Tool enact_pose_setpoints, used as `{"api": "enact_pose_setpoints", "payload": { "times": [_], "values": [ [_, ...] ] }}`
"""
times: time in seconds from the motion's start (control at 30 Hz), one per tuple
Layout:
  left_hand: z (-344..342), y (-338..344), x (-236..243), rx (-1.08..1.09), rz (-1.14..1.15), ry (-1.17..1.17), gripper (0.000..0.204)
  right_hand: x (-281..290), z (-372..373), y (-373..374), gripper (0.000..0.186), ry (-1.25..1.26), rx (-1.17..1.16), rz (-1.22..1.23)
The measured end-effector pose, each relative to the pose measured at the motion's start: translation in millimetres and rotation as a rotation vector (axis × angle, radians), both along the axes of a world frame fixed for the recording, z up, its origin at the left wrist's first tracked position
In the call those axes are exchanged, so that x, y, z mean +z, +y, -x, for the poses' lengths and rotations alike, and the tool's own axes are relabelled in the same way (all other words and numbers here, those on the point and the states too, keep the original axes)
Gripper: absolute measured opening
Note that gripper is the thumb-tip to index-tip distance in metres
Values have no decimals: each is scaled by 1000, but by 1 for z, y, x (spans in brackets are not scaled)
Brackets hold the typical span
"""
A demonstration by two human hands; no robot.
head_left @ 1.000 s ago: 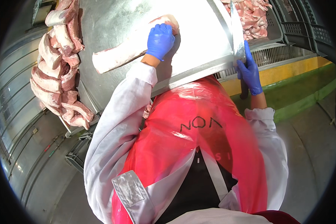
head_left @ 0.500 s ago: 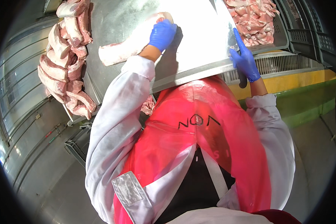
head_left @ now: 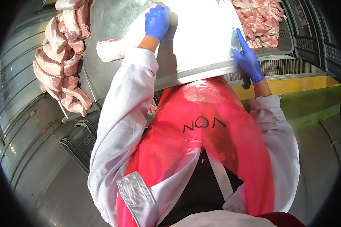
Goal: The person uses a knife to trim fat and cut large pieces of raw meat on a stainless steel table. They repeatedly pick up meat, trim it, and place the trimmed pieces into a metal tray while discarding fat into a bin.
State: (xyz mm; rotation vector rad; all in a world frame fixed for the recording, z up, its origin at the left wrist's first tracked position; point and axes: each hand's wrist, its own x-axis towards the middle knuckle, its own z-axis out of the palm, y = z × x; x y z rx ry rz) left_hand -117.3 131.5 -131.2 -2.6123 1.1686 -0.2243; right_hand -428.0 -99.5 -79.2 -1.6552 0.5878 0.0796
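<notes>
Left hand: the blue-gloved left hand [head_left: 157, 20] is pressing down, fingers curled over the far end of a pale slab of meat [head_left: 113, 49] lying on the steel table [head_left: 200, 41].
Right hand: the right hand [head_left: 248, 60] is gripping a dark knife handle [head_left: 246, 80] at the table's near right edge, forefinger extended along it.
Table edge: the near rim is touching the red apron [head_left: 208, 128].
Room: meat cuts [head_left: 62, 64] are piling up at left, trimmings [head_left: 259, 19] at right; yellow and green floor stripes [head_left: 299, 94] are running beyond.

Blue gloves on my left hand [head_left: 157, 20] and right hand [head_left: 248, 60], red apron [head_left: 200, 140], white sleeves [head_left: 121, 125], pale pink meat slab [head_left: 115, 49], grey steel bench [head_left: 200, 41].
</notes>
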Motion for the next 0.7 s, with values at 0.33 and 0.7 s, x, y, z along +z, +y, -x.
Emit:
{"api": "enact_pose_setpoints", "payload": {
  "times": [0.33, 0.7],
  "values": [
    [-34, 52, 50, 209, 842, 1192, 45, 11, 22, 7, 80, 90, -40, -10],
    [82, 68, 57, -278, 605, 286, 37, -1, -3, 6, 80, 8, -8, -16]
  ]
}}
